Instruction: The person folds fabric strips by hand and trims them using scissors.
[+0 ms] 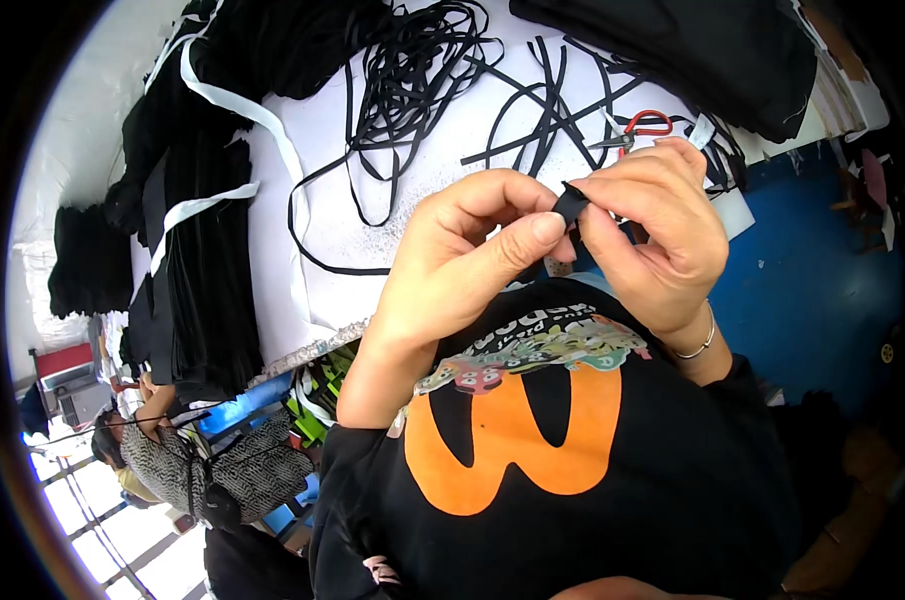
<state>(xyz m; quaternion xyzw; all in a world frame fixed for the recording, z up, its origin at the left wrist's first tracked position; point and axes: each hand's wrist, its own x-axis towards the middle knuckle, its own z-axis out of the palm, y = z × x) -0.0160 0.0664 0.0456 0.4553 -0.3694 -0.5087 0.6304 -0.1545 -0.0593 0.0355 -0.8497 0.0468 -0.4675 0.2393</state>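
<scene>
A short piece of black strap (571, 204) is pinched between both hands in front of my chest. My left hand (463, 240) grips one end between thumb and fingers. The other end sits in the closed fingertips of my right hand (658, 220). Just beyond the right hand lie scissors (633, 133) with red handles, partly covered by the fingers. Several cut black straps (548, 110) lie crossed on the white table (343, 290) past my hands. A tangled heap of long black strap (413, 70) rests farther left, one strand running towards my left wrist.
Stacked black fabric pieces (208, 290) with white strips (263, 115) hang along the table's left side. Dark folded fabric (683, 55) covers the far right corner. Another person (188, 465) in a patterned top is at lower left. Blue floor (803, 290) shows on the right.
</scene>
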